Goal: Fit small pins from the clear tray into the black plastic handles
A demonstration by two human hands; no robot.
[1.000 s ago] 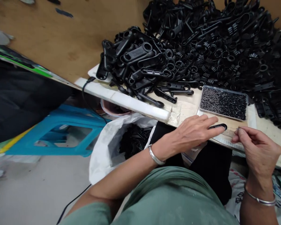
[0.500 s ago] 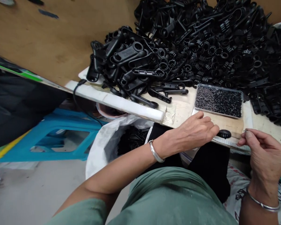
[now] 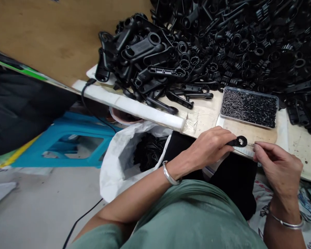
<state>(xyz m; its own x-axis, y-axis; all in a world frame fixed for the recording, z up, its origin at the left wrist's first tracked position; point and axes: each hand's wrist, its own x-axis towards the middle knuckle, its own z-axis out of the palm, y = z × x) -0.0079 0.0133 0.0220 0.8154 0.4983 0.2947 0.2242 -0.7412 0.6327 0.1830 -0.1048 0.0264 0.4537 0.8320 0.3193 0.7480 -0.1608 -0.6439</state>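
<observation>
My left hand [image 3: 214, 142] is closed on a black plastic arm part [image 3: 240, 141] at the table's front edge. The part's ring-shaped end points right, its opening turned up, while my fingers cover the rest. Just right of that ring, my right hand [image 3: 278, 162] pinches a tiny thin metal piece [image 3: 253, 145], too small to name. A small gap separates this piece from the ring. Behind both hands lies a clear plastic box [image 3: 248, 122] of tiny parts, greyish on the left and black on the right.
Black plastic arms [image 3: 142, 48] and rings [image 3: 243, 45] are heaped across the back. A white foam strip [image 3: 129, 105] lines the front edge at left. Below stand a white sack [image 3: 111, 173] holding black parts and a blue stool [image 3: 67, 138]. A black cable [image 3: 84, 100] hangs over the strip.
My left hand has turned the black arm part so that its ring opening shows. My right hand has moved left, bringing the tiny metal piece close to the ring. The view has shifted slightly.
</observation>
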